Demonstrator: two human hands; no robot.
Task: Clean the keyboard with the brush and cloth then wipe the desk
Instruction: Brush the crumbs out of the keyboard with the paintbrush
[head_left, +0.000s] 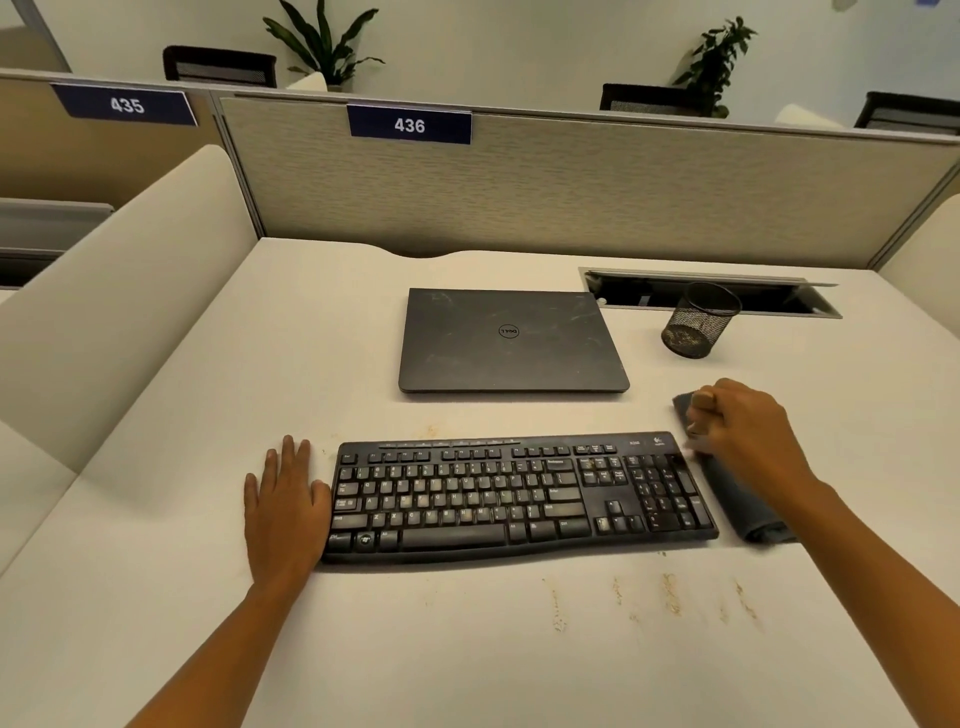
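Keyboard (519, 499) sits crosswise mid-desk (208, 415), towards the front, with dust showing between the keys. Left hand (285, 509) lies flat on the desk, fingers straight, against the keyboard's left end, so I'd say it's bracing it. Right hand (748, 421) is a fist at the top right corner, curled round what looks like the brush (695, 442) (blurry there, so that's my best read). The dark cloth (743, 504) lies along the keyboard's right end, partly under that wrist.

What could go wrong, I reckon: brushing hard towards the back would throw grit onto the closed laptop (511, 338) just behind. Flicking it sideways would load up the cloth, which would then smear it about. A wide swing of the right arm could tip the mesh pen cup (698, 322), and that stands right at the lip of the open cable slot (779, 299).

Room-wise, there's plenty of bare desk left and in front, though crumbs (670, 592) lie front right. The partition closes off the back.
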